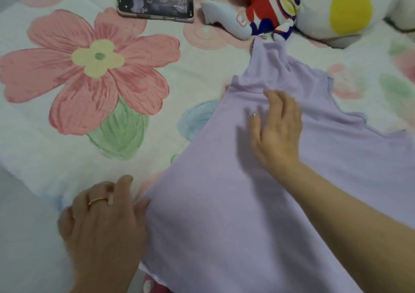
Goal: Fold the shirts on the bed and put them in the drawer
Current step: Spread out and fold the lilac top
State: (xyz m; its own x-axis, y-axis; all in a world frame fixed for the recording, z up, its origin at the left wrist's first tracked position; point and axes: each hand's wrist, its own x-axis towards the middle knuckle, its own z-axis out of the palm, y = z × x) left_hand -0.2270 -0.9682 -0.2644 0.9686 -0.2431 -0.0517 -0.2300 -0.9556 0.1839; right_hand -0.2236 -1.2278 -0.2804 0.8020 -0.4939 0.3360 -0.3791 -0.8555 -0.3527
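Observation:
A lilac shirt [202,202] lies spread flat on the flowered bedspread [67,135], its neck pointing to the far side. My right hand [278,130] lies palm down on the shirt's upper part, fingers straight and spread. My left hand [101,223], wearing a gold ring, rests at the shirt's near left edge with its fingers touching the hem. No drawer is in view.
A phone [155,3] lies at the far side of the bed. Beside it are a white handheld controller [224,20], a red, white and blue plush toy [269,2] and a white pillow with a yellow dot [350,9]. A pink item [152,286] peeks out under the shirt's near edge.

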